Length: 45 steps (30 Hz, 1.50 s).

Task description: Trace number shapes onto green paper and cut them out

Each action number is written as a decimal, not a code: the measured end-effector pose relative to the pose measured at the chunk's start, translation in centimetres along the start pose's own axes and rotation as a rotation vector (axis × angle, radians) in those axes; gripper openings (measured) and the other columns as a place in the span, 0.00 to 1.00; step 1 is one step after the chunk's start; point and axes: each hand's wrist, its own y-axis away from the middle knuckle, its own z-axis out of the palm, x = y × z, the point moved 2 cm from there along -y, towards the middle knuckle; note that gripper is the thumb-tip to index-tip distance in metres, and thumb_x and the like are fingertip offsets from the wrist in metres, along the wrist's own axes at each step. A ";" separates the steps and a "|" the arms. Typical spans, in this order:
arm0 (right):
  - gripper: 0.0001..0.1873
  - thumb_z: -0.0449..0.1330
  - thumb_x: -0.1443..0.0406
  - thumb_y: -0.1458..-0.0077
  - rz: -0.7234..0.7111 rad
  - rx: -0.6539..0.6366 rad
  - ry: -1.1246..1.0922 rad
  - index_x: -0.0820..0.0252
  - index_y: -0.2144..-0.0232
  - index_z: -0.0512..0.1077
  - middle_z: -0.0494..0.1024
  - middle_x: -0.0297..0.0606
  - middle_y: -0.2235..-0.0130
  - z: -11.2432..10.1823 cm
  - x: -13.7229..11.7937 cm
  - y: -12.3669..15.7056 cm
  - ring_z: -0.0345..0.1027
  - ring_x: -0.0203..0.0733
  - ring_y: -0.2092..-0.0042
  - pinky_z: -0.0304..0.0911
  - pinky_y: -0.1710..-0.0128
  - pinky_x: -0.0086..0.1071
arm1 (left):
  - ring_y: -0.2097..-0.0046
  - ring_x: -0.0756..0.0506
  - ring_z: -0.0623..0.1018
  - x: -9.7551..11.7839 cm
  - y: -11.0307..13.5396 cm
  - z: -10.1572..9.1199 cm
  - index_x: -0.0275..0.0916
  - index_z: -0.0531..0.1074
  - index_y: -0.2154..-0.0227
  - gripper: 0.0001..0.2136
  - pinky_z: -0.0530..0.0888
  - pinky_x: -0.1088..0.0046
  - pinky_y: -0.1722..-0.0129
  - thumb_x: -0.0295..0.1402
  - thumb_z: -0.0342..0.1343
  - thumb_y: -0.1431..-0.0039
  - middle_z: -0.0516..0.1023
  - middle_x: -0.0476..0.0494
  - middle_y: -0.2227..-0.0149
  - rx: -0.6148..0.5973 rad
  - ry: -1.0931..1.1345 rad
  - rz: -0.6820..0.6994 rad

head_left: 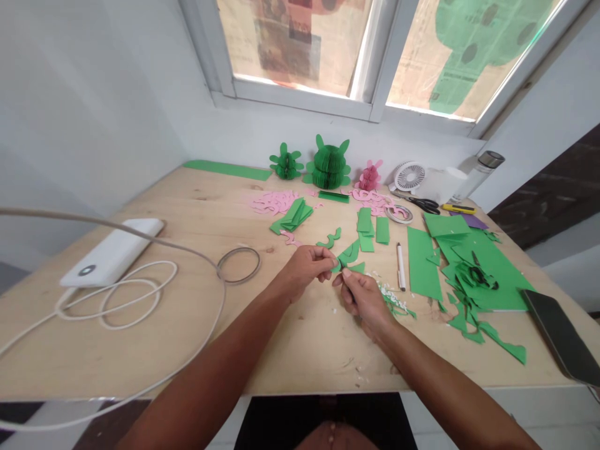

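Note:
Over the middle of the table my left hand [309,267] is closed, pinching a small cut piece of green paper [349,252] between thumb and fingers. Close beside it, my right hand [366,299] has its fingers curled together at the lower edge of that paper. What lies inside the right fist, if anything, is hidden. A wavy green paper cutout [330,238] lies just beyond the left hand. Folded green paper strips [365,229] lie past the hands. Tiny white scraps [392,296] are scattered by the right hand, near a white pen [400,267].
Green sheets [424,262], small black scissors [479,275] and a dark phone [560,334] lie right. Behind stand green paper figures [329,167], a pink one [369,177], a fan [409,177] and a bottle [479,175]. At left are a power bank [112,253], cable and tape ring [240,265].

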 end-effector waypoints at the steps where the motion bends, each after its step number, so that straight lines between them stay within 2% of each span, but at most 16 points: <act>1: 0.26 0.62 0.42 0.54 0.000 0.000 0.002 0.60 0.76 0.70 0.56 0.22 0.86 0.0 0.0 0.0 0.41 0.27 0.84 0.34 0.84 0.26 | 0.80 0.54 0.65 0.0 0.0 0.0 0.37 0.70 0.81 0.07 0.62 0.77 0.76 0.35 0.59 0.59 0.68 0.53 0.85 0.000 -0.001 0.001; 45: 0.25 0.64 0.45 0.56 0.008 0.015 -0.006 0.62 0.77 0.71 0.58 0.23 0.87 0.1 0.0 0.1 0.43 0.26 0.85 0.34 0.85 0.25 | 0.80 0.54 0.65 0.3 0.1 -0.1 0.36 0.71 0.81 0.08 0.62 0.78 0.76 0.36 0.59 0.58 0.66 0.54 0.85 -0.038 -0.067 0.010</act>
